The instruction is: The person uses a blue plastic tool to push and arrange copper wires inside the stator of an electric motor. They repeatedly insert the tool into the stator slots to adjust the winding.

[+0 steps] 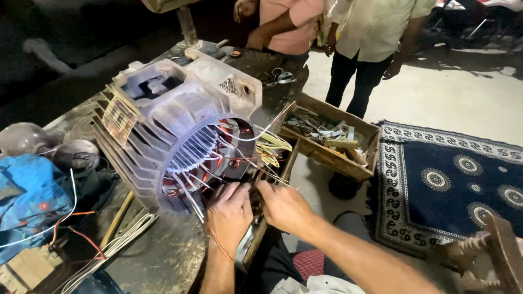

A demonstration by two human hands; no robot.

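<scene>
Motor housing (180,120), grey and ribbed, lies on its side on the workbench (163,256), its open end turned toward the person. At the lower rim of that opening both hands are bunched together. The left hand (230,213) is curled, its fingertips pinched on thin copper wires (218,163) where they leave the winding; the right hand (284,207) is likewise closed on the strands just beside it, though what exactly is pinched there is hidden by the knuckles. White sleeves (188,190) and yellow sleeves (272,144) stick out of the slots around the fingers.

Judged from this, the strands are best held close to the slot, so that the pull is kept short and the enamel is not scraped on the iron edge. Neighbouring leads should be kept apart while one is worked.

Farther out, a wooden tray (332,158) of scraps hangs off the bench end, a patterned rug (452,185) is spread on the floor, and two people (327,32) stand behind.
</scene>
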